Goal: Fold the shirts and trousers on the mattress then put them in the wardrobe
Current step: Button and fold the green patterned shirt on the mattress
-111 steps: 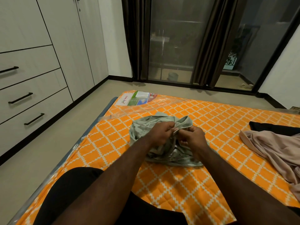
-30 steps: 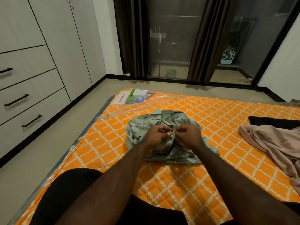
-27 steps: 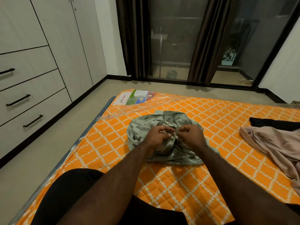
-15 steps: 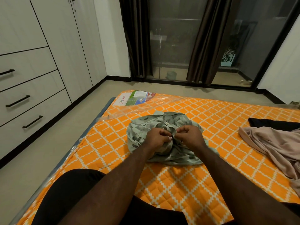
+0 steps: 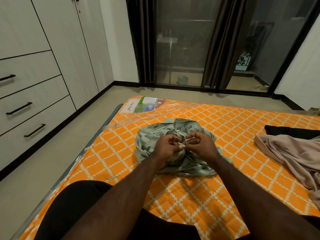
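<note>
A crumpled grey-green patterned shirt (image 5: 149, 141) lies in the middle of the orange quilted mattress (image 5: 233, 122). My left hand (image 5: 167, 146) and my right hand (image 5: 200, 144) meet over its front and both pinch the fabric at the button line, fingertips almost touching. A beige garment (image 5: 297, 155) lies spread at the right, with a black garment (image 5: 292, 130) behind it. The white wardrobe (image 5: 57, 49) with doors and black-handled drawers stands along the left wall, all shut.
Clear plastic wrap and a printed label (image 5: 143, 106) cover the mattress's far left corner. Bare floor (image 5: 52, 153) runs between mattress and wardrobe. Dark curtains and glass doors (image 5: 181, 49) close the far side. My black-clad knees are at the near edge.
The shirt was spread a little flatter since the oldest frame. My hands have stayed together on the shirt's front, shifting slightly nearer along the button line.
</note>
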`<state>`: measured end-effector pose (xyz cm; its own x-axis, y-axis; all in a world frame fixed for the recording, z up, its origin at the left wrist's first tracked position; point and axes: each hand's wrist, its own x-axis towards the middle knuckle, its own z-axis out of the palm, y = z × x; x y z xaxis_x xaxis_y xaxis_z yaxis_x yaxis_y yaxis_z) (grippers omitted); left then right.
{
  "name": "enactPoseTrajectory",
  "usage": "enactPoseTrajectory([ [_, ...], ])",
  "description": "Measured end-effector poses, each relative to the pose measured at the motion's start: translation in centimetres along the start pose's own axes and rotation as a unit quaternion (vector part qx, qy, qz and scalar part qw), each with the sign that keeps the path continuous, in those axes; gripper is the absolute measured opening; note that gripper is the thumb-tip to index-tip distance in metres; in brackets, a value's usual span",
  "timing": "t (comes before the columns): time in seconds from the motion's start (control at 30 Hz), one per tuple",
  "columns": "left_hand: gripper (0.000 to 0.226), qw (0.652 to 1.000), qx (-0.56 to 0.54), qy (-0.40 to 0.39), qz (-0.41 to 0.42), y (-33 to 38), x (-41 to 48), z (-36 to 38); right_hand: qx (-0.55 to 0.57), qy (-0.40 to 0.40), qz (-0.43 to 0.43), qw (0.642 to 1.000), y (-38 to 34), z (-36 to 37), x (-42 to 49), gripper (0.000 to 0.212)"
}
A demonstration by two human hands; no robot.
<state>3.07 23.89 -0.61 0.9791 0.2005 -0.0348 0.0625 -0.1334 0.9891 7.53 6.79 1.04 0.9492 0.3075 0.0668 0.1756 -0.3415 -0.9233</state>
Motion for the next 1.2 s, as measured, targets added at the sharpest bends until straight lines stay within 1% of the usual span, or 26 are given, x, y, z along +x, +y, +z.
enactPoseTrajectory([
  [0.27,0.026,0.999,-0.049,-0.002,-0.023,-0.2,0.1,-0.2,0.061,-0.035,0.005,0.998,-0.1,-0.1,-0.3,0.036],
  [0.4,0.029,0.993,-0.093,-0.025,-0.063,-0.2,0.1,-0.4,0.072,-0.058,0.004,0.996,0.1,-0.4,-0.3,0.036],
  [0.57,0.027,0.983,-0.146,-0.069,-0.093,-0.1,-0.2,-0.4,0.091,-0.064,-0.001,0.994,0.1,-0.4,-0.5,0.028],
  [0.67,0.024,0.982,-0.129,-0.092,-0.105,-0.3,-0.2,-0.4,0.105,-0.074,-0.005,0.992,0.2,-0.5,-0.5,0.026],
  [0.73,0.021,0.983,-0.127,-0.086,-0.102,-0.4,-0.1,-0.4,0.111,-0.071,-0.008,0.991,0.2,-0.5,-0.5,0.029],
  [0.8,0.016,0.986,-0.125,-0.063,-0.088,-0.4,0.0,-0.4,0.117,-0.055,-0.015,0.991,0.0,-0.2,-0.5,0.03],
  [0.9,0.009,0.988,-0.12,-0.057,-0.08,-0.4,0.0,0.0,0.108,-0.018,-0.03,0.994,0.1,0.3,-0.5,0.032],
  [0.93,0.008,0.989,-0.115,-0.058,-0.079,-0.4,0.0,0.2,0.093,-0.008,-0.037,0.995,0.3,0.5,-0.4,0.033],
  [1.07,0.012,0.99,-0.108,-0.04,-0.082,-0.3,-0.3,0.7,-0.016,0.05,-0.078,0.996,1.0,1.4,-0.3,0.038],
  [1.2,0.006,0.986,-0.144,-0.02,-0.082,0.3,-0.7,1.4,-0.097,0.107,-0.16,0.977,0.8,3.2,-1.1,0.034],
])
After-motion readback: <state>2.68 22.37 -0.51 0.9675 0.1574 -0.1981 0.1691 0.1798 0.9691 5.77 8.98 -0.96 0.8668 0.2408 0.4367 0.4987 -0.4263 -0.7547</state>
